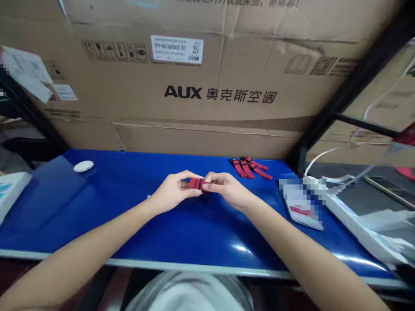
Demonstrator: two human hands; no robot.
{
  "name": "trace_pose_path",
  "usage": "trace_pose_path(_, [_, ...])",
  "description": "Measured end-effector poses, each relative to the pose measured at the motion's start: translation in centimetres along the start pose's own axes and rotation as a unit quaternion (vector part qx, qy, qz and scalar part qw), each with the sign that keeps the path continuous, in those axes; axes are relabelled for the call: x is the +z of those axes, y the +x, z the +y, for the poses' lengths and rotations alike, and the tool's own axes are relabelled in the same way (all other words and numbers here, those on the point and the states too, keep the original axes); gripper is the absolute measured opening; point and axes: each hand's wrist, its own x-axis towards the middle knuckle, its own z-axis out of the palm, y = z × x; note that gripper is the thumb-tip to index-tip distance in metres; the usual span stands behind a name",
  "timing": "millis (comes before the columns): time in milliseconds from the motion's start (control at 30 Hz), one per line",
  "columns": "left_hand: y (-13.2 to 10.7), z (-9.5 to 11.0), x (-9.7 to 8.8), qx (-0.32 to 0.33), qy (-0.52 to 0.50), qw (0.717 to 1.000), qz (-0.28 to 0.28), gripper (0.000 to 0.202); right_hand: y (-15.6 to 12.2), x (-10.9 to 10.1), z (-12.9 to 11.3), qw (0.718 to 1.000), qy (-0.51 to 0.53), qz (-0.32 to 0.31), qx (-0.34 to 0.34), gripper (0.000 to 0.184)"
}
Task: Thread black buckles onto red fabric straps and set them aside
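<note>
Red strap (195,183), short, w/ a dark bit near its R end, is pinched btwn both hands over the mid. of the blue table (136,237); can't tell if it touches the surface. L hand (170,192): thumb & fingers closed on the strap's L part. R hand (228,188): thumb & index closed on its R end, other fingers curled; tips of both hands nearly meet. Small shiny dot (148,196) just by L wrist, too small to ID.

Up & R of hands, nr the table's back edge: loose bunch of red straps (248,167) w/ black ends, fanned & overlapping. Further R, a flat slab (304,220), partly pixelated, w/ a red patch showing on it; next to it a long white tray (353,226) w/ clear plastic. Phone-like item (391,190) beyond that, far R.

L side: white oval disc (83,166) flat nr back edge; white/blue box (11,190) at far L, cut off by frame.

Behind table: big cardboard carton (243,52) marked AUX, w/ white label (177,49), btwn slanted black posts (343,77). Below front edge: whitish plastic bag (191,293), partly in view.
</note>
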Motion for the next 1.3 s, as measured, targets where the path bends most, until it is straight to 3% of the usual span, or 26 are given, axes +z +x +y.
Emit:
trace_pose_path(167, [0.2,-0.1,0.1,-0.007,0.01,1.0,0.023,0.047,0.1,0.7,0.7,1.0,0.016,0.02,0.004,0.023])
trace_pose_path(300, [0.3,-0.2,0.1,0.028,0.007,0.997,0.078,0.045,0.0,0.8,0.4,0.993,-0.038,0.061,-0.096,0.03])
trace_pose_path(400, [0.3,-0.1,0.0,0.04,0.012,0.997,0.068,0.043,-0.3,0.8,-0.2,0.97,-0.159,0.045,-0.181,0.043])
trace_pose_path(500, [0.2,0.2,-0.1,0.045,0.011,0.997,0.057,0.043,-0.6,1.0,-0.7,0.95,-0.223,0.041,-0.216,0.034])
trace_pose_path(967, [0.1,0.0,-0.4,0.055,0.016,0.997,0.049,0.038,-0.9,1.0,-0.5,0.947,-0.25,0.077,-0.189,0.037])
trace_pose_path(1300, [0.7,0.0,-0.3,0.029,-0.029,0.998,0.052,0.031,-0.9,1.3,-0.5,0.923,-0.306,0.053,-0.227,0.033])
